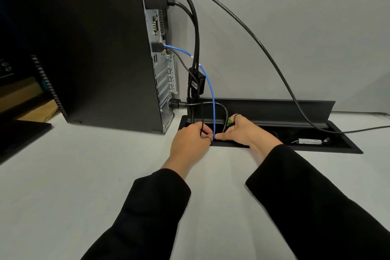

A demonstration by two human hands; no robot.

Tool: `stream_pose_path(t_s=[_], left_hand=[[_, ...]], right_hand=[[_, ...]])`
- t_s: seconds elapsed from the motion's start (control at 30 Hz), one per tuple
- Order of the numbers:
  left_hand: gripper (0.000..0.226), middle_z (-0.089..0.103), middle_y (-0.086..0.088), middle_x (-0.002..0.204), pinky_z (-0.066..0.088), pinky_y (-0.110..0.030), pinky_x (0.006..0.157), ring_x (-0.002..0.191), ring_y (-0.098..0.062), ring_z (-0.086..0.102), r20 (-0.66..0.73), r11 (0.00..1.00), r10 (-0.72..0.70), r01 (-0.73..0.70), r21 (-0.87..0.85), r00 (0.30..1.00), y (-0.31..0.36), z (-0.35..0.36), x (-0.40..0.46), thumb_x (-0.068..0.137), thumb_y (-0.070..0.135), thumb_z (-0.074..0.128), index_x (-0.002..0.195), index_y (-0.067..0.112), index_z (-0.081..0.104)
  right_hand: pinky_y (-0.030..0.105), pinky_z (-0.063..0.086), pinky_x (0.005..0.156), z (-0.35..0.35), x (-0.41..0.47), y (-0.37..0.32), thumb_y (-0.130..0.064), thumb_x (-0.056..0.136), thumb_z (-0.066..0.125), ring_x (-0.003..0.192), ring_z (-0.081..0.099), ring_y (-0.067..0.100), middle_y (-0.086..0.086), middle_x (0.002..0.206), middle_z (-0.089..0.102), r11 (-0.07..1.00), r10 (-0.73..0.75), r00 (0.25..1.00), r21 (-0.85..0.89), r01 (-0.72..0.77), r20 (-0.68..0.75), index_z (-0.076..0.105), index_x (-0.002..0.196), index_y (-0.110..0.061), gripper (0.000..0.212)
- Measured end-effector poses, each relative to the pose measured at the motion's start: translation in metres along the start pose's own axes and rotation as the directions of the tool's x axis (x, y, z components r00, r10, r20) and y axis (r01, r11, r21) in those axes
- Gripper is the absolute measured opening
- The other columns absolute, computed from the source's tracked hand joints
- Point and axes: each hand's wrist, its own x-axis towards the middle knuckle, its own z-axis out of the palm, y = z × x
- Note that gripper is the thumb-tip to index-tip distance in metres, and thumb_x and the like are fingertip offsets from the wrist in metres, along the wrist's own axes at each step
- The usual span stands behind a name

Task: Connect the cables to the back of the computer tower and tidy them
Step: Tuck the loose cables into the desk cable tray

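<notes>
A black computer tower [95,48] stands on the white desk, its rear panel facing right. Several black cables [195,34] and one blue cable [211,88] are plugged into it and hang down into an open cable tray [348,150] set in the desk. My left hand [190,143] pinches thin black cables at the tray's near edge. My right hand [244,131] touches the blue cable with its thumb and holds a small green tie [229,121] beside a looping black power cable [223,110].
The tray's black lid [274,110] stands raised against a grey partition [295,38]. A thick black cable [263,46] arcs from the tower top to the right and runs off the desk. A white adapter [309,141] lies in the tray. A monitor base [21,133] sits at left.
</notes>
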Motion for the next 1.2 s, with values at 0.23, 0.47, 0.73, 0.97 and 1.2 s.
stream_pose_path(t_s=[0.23, 0.47, 0.73, 0.97, 1.2], left_hand=[[0.012, 0.061, 0.006, 0.070, 0.042, -0.034, 0.087, 0.084, -0.021, 0.057, 0.034, 0.995, -0.001, -0.002, 0.105, 0.999, 0.004, 0.000, -0.003, 0.092, 0.026, 0.045, 0.093, 0.023, 0.057], [0.024, 0.054, 0.000, 0.076, 0.030, -0.032, 0.083, 0.076, -0.021, 0.041, 0.043, 0.975, -0.012, 0.002, 0.221, 0.999, 0.012, -0.004, -0.006, 0.096, 0.028, 0.036, 0.091, 0.013, 0.054], [0.026, 0.057, -0.001, 0.078, 0.028, -0.034, 0.086, 0.076, -0.022, 0.048, 0.057, 0.971, 0.010, -0.023, 0.237, 0.998, 0.010, -0.002, -0.004, 0.096, 0.026, 0.032, 0.089, 0.014, 0.053], [0.025, 0.051, 0.005, 0.071, 0.029, -0.034, 0.092, 0.065, -0.003, 0.034, 0.047, 0.984, 0.011, -0.019, 0.178, 0.999, 0.009, -0.004, -0.006, 0.097, 0.029, 0.033, 0.094, 0.014, 0.053], [0.015, 0.057, 0.007, 0.072, 0.040, -0.036, 0.082, 0.083, -0.021, 0.054, 0.006, 1.000, -0.007, 0.007, 0.018, 1.000, 0.005, -0.002, -0.002, 0.092, 0.034, 0.044, 0.085, 0.024, 0.052]], right_hand=[[0.036, 0.048, 0.088, 0.000, 0.008, -0.004, -0.025, 0.079, 0.071, 0.102, 0.055, 0.024, 0.009, 0.108, 0.056, 0.969, 0.079, 0.992, -0.241, -0.054, 0.095, 0.047, 0.116, -0.010, 0.047], [0.033, 0.048, 0.078, 0.004, 0.006, 0.001, -0.023, 0.079, 0.072, 0.094, 0.058, 0.023, 0.007, 0.099, 0.060, 0.987, -0.054, 0.994, -0.145, 0.068, 0.099, 0.049, 0.109, -0.012, 0.039], [0.025, 0.045, 0.063, 0.010, -0.007, 0.005, -0.034, 0.093, 0.052, 0.072, 0.057, 0.016, 0.007, 0.086, 0.065, 0.958, -0.285, 0.957, -0.042, 0.282, -0.060, 0.049, 0.100, -0.015, 0.021], [0.018, 0.047, 0.065, 0.015, -0.007, 0.006, -0.011, 0.094, 0.051, 0.072, 0.057, 0.014, 0.003, 0.082, 0.057, 0.913, -0.368, 0.816, -0.008, 0.407, -0.446, 0.047, 0.111, -0.013, 0.018], [0.019, 0.044, 0.064, 0.011, -0.001, 0.008, -0.009, 0.089, 0.059, 0.064, 0.053, 0.011, 0.004, 0.076, 0.057, 0.921, -0.361, 0.854, -0.001, 0.389, -0.375, 0.040, 0.094, -0.016, 0.021]])
